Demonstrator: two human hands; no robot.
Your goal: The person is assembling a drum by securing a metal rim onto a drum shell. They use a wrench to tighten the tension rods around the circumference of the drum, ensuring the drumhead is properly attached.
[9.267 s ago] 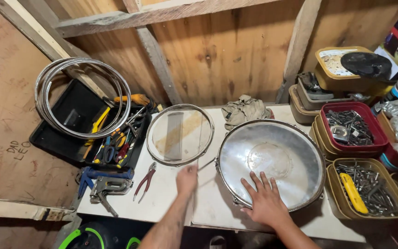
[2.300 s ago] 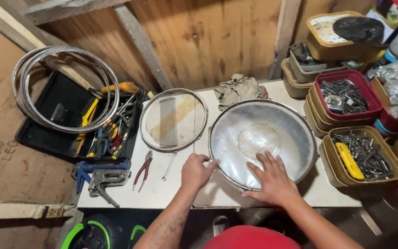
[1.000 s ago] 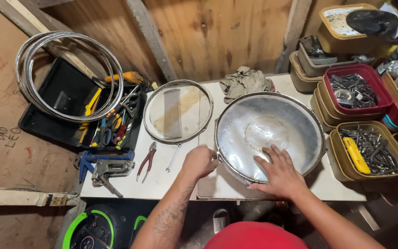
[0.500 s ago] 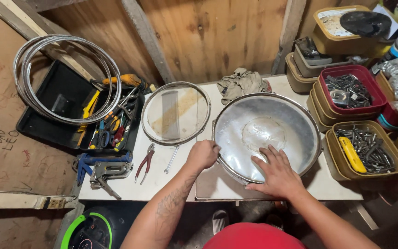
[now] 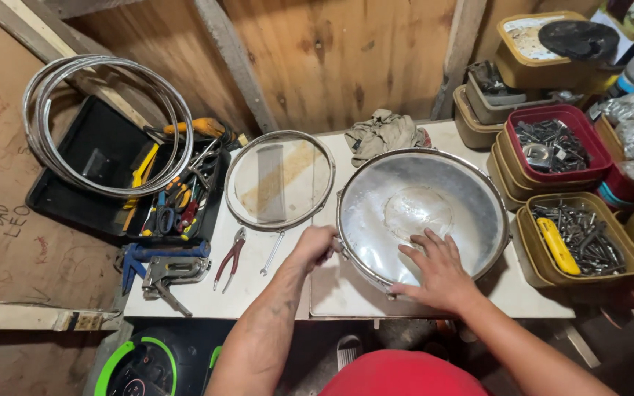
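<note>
While the drum (image 5: 423, 213) lies flat toward the right half of the bench (image 5: 288, 282), close to its front edge, both hands are on it. The left hand (image 5: 315, 246) is closed on something at the drum's left rim, fingers curled together (what exactly it pinches is too small to tell, perhaps a tension rod or key). The right hand (image 5: 438, 271) lies open and flat on the drumhead, fingers spread, pressing near the front rim.

Judging from how things lie, the work looks partway through: the head and its metal hoop (image 5: 346, 227) sit on the shell, so seating appears done, while the work at the rim seems to be in hand; whether the other rods around the hoop are finished cannot be told.

The drum is round and wide, with a shiny chrome hoop and a greyish, translucent head that has a paler worn circle at its middle. Small lugs stick out at the rim.

Just left of it lies a second, smaller hoop with a clear skin (image 5: 280, 180), touching or nearly so. Red-handled pliers (image 5: 230, 257) and a small wrench (image 5: 271, 253) lie near the left hand, and a rag (image 5: 384, 133) sits at the back edge.
</note>
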